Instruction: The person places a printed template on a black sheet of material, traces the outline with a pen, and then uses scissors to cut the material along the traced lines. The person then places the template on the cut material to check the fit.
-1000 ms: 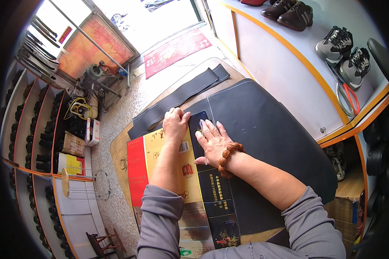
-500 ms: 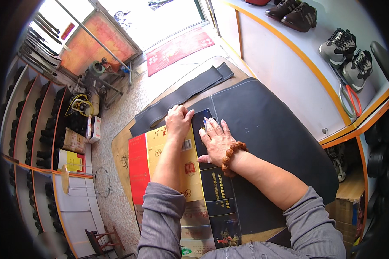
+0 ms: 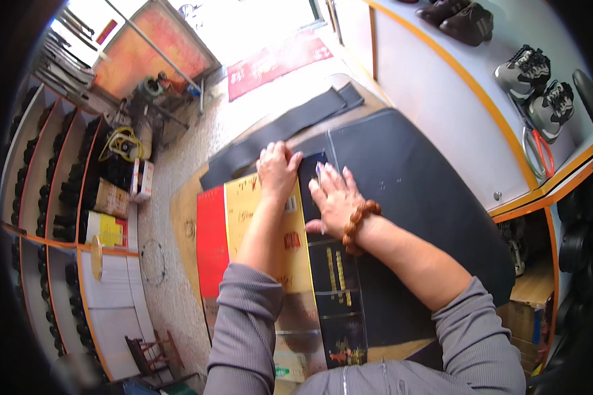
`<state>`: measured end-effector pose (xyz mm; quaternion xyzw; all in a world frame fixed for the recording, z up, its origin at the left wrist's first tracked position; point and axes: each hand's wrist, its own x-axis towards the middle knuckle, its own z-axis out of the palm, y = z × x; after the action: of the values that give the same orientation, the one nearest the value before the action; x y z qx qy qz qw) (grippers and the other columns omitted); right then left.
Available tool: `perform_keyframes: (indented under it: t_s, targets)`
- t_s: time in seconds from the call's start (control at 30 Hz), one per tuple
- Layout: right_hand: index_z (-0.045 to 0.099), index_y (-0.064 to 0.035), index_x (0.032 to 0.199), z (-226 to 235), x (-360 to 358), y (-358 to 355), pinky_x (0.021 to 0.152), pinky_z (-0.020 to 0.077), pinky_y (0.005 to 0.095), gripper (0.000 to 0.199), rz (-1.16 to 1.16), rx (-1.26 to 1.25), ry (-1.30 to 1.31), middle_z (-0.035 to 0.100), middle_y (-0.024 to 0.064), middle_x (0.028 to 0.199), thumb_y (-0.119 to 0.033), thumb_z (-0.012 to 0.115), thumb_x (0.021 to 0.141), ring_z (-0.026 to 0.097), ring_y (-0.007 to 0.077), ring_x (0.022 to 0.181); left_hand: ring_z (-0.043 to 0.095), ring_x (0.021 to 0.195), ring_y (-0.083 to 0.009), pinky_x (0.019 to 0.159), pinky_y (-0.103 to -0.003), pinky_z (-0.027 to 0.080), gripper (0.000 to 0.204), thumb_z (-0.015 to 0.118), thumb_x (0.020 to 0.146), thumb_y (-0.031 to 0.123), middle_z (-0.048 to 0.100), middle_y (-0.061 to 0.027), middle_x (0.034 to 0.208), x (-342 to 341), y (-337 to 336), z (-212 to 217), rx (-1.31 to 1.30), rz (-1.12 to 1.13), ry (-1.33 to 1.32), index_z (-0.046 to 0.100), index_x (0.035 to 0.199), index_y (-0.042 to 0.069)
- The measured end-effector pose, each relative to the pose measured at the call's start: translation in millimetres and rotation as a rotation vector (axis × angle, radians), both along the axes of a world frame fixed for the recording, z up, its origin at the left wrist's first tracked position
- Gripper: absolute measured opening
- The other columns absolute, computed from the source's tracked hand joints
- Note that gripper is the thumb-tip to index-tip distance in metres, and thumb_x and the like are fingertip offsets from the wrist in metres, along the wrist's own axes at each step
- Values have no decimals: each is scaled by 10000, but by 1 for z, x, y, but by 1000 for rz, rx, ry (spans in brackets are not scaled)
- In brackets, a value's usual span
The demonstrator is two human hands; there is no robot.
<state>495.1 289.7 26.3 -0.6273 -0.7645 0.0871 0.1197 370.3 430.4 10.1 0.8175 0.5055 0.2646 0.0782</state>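
Observation:
A flattened cardboard box with red, yellow and black printed panels lies on a dark mat covering the table. My left hand presses down on the far end of the yellow panel, fingers curled at its top edge. My right hand, with a brown bead bracelet at the wrist, lies flat with fingers spread on the black panel beside it. The two hands are a small gap apart. Neither hand grips anything.
A long dark strip lies beyond the box at the table's far edge. A white shelf at the right carries several shoes and red-handled scissors. Shelves of shoes line the left wall. A cardboard carton stands lower right.
Both hands have stayed pressed on the flat box, shifting only slightly toward its far end. The view has tilted a little.

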Motion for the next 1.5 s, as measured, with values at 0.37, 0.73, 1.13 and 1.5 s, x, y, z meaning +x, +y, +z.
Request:
perform_keyframes:
  t_s: [0.37, 0.73, 1.13, 1.5]
  targets:
    - [411, -48, 1366, -20, -4, 6, 1133, 161, 540, 850, -22, 143, -120, 377, 235, 1432, -640, 599, 786, 246, 355, 1405, 367, 1307, -408, 1090, -457, 301, 511, 706, 758, 94, 414, -227, 1380, -95, -241, 21, -232, -261, -255, 510, 1227, 46]
    - [379, -41, 1389, 41, -19, -19, 1128, 244, 481, 761, -64, -209, -56, 211, 213, 1516, -510, 621, 840, 200, 403, 1388, 403, 1307, -373, 1123, -517, 204, 623, 720, 744, 437, 436, -189, 1411, -135, -446, 44, -360, -301, 25, 565, 1272, 145]
    - [421, -75, 1202, 32, -2, -20, 921, 277, 454, 601, -21, -328, 288, 330, 191, 1281, -508, 600, 827, 304, 374, 1146, 338, 1335, -369, 1109, -586, 163, 666, 769, 669, 275, 378, -183, 1434, -93, -443, 47, -326, -187, 64, 519, 1258, 88]
    - [515, -113, 946, -86, 45, 14, 655, 335, 440, 429, 161, -997, 2053, 482, 169, 999, -514, 579, 804, 436, 358, 849, 312, 1335, -463, 1072, -643, 220, 428, 641, 620, 97, 352, -266, 1428, -77, -442, 54, -329, -196, 71, 503, 1019, 25]
